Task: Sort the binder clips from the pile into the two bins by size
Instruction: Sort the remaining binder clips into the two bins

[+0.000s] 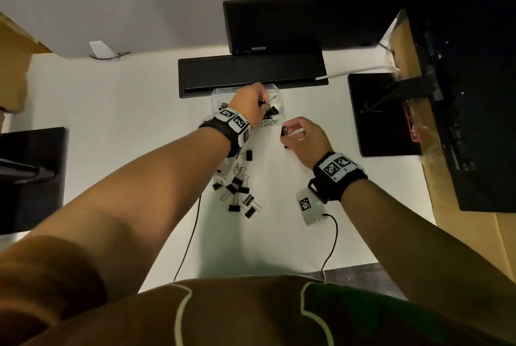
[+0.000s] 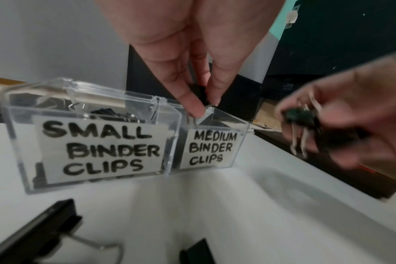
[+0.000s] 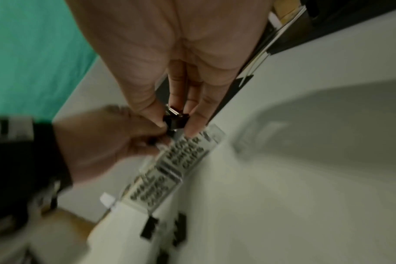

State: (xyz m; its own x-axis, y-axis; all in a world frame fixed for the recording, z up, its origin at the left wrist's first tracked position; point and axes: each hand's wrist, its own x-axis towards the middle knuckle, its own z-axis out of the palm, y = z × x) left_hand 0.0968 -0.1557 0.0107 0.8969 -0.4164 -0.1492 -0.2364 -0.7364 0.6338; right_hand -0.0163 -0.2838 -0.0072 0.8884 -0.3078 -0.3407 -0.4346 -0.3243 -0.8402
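The left hand [image 1: 249, 104] hung over the medium bin [image 2: 211, 142], its thumb and fingers pinched on a black binder clip [image 2: 200, 92] just above that bin's rim. The right hand [image 1: 304, 137] was held a little nearer the person and to the right of the bins, apart from the left hand, with its thumb and fingers closed on a second clip [image 1: 284, 131], a black one whose silver wire handles hung down in the left wrist view. How large either held clip was could not be told. The two clear plastic bins stood touching side by side on the white table [image 1: 125, 111], the small bin [image 2: 90, 135] on the left carrying a handwritten label for small binder clips and the medium bin on the right a label for medium ones; black clips lay inside both. Nearer the person, under the left forearm, the pile of clips [image 1: 237, 189] lay loose on the table, black with silver handles. Each wrist wore a black band [image 1: 339, 178] with printed square markers and a wired white camera unit. Behind the bins lay a flat black bar [image 1: 251, 74], with a dark monitor [image 1: 301, 24] beyond it.
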